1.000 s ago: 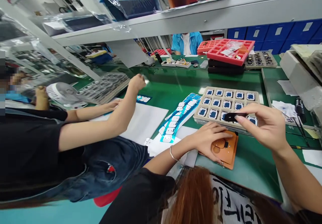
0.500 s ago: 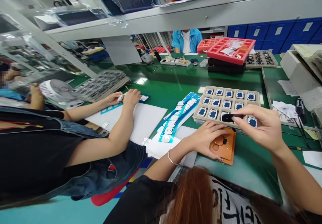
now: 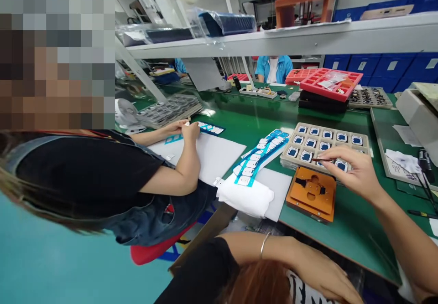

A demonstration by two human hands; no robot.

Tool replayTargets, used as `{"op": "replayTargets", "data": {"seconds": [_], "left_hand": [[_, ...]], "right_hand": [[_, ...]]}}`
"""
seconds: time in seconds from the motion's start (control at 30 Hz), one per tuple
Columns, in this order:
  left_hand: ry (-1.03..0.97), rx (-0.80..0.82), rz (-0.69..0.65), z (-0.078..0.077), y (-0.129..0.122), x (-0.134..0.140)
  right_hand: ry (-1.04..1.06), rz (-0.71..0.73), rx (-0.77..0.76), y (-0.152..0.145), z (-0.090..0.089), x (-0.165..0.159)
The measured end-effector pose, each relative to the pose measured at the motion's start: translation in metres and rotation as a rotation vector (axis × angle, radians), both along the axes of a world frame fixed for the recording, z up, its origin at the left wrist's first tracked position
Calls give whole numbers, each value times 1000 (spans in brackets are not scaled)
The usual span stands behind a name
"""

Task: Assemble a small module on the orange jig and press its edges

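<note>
A thin dark strip (image 3: 320, 160) was pinched between the thumb and forefinger of the right hand (image 3: 352, 174), the other fingers being loosely curled; the strip was held level just above the near edge of a beige tray (image 3: 363, 139) of blue-and-white parts. The left hand (image 3: 323, 276) was lowered off the table (image 3: 345, 231), near the person's lap at the bottom of the view, with its fingers loosely spread and nothing gripped. Just in front of the tray, an orange fixture (image 3: 313, 194) with round cut-outs and a small black piece on top was laid flat on the green table, touched by neither hand. To the left of it, a white cloth (image 3: 248, 199) was bunched on a white sheet (image 3: 273, 190), and a blue strip of white stickers (image 3: 258, 156) was stretched from the cloth toward the tray. Farther left, a second person's hands (image 3: 186, 128) were brought together over a large white sheet (image 3: 215, 153), with something small and white held at the fingertips. Beyond them, a stack of grey trays (image 3: 169, 110) and a small white fan (image 3: 125, 112) were set on the table. At the far side, red trays (image 3: 330, 78) were stacked on black ones, and a third person in a blue shirt (image 3: 273, 67) was seated behind them under a long shelf (image 3: 273, 37).
</note>
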State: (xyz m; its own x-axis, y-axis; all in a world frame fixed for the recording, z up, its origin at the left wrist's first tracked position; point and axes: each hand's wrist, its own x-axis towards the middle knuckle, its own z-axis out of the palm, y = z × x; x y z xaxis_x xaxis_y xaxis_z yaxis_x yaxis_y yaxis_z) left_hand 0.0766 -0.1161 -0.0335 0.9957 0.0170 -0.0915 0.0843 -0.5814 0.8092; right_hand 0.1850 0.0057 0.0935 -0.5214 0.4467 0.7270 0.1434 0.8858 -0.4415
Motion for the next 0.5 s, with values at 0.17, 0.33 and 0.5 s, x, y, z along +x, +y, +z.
{"op": "replayTargets", "data": {"seconds": [0.17,0.33,0.5], "left_hand": [[135,-105,189,-64,-24,-41],[493,4,312,-81,-30,-100],[480,-208,147,-8,6,-146]], "right_hand": [[-90,87,-52,-10,-8,-10],[-141,138,-204,-15,-15,-17],[-299,133,-593,-11,-22,-17]]}}
